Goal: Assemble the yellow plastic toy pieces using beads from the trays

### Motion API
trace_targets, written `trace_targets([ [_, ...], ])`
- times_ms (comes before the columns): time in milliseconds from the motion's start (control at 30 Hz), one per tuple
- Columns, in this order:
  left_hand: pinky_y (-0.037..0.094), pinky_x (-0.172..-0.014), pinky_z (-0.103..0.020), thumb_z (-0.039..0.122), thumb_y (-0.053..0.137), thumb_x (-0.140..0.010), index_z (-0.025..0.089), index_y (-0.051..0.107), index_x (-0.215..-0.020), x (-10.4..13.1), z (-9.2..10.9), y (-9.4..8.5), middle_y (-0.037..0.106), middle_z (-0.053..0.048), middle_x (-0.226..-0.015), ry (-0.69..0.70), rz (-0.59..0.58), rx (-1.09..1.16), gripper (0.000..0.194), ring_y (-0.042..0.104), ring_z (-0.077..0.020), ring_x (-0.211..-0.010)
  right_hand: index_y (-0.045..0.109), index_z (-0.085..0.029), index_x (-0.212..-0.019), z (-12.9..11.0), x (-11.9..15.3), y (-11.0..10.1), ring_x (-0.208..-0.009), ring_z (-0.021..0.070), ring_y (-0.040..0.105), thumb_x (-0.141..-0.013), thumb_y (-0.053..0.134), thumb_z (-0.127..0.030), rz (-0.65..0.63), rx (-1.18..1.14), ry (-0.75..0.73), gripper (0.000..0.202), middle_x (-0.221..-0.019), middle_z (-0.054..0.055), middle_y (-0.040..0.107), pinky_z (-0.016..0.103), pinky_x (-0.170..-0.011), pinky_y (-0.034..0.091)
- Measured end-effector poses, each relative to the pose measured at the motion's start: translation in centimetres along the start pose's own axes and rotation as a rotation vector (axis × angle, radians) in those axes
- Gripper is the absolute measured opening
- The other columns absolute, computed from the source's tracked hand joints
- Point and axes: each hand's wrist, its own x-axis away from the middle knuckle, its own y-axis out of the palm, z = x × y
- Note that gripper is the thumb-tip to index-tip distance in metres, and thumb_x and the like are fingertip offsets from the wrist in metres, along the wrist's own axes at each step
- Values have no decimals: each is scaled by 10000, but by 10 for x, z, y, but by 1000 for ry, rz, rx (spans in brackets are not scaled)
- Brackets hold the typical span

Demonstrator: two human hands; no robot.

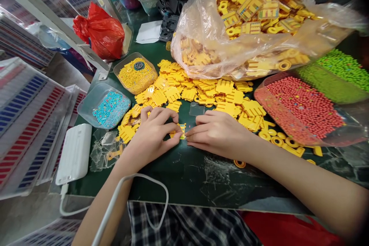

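Between the thumb and fingers of my left hand (157, 128) is a small yellow plastic piece (182, 131) with rows of coloured beads, low over the dark green table (173, 177). My right hand (215, 132) comes from the other side, its fingers pressed together and their tips at the right edge of this piece. Whether a bead is in those fingertips is hidden. Just beyond the hands lies a clear flat plastic square (197, 109). Behind it spreads a heap of yellow slotted pieces (173, 94).
Tubs of yellow beads (134, 78) and blue beads (108, 109) stand left, red beads (305, 103) and green beads (344, 69) right. A large plastic bag (198, 42) of yellow pieces fills the back. A white power bank (73, 153) trails a white cable (115, 196) across my left forearm.
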Motion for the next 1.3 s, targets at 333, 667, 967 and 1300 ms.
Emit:
trace_targets([
  [333, 339, -902, -401, 252, 578, -882, 198, 647, -762, 3, -18, -14, 692, -17, -928, -130, 31, 19, 149, 588, -196, -894, 710, -213, -813, 0, 0, 0, -708, 164, 543, -979, 489, -290, 17, -12, 24, 287, -783, -10, 739, 319, -599, 314],
  [667, 451, -800, -301, 226, 609, -849, 215, 687, -821, 8, -18, -15, 707, 2, -822, -146, -160, 328, 83, 621, -172, -827, 721, -218, -849, -4, 0, 3, -747, 166, 574, -978, 489, -294, 33, -106, 57, 276, -824, 2, 747, 301, -623, 364],
  [967, 430, -819, -341, 254, 577, -872, 189, 657, -806, 5, -20, -15, 710, -12, -842, -212, -109, 209, 123, 622, -189, -828, 728, -181, -887, -10, -5, 5, -747, 168, 560, -957, 521, -267, 109, -163, 192, 235, -800, 38, 712, 280, -651, 431],
  [1300, 411, -828, -353, 226, 578, -878, 177, 652, -806, 3, -17, -9, 725, -9, -855, -194, -174, 144, 113, 627, -209, -863, 746, -206, -869, -23, -10, 16, -749, 177, 529, -926, 574, -273, 126, -49, 283, 193, -809, 38, 698, 301, -648, 437],
])
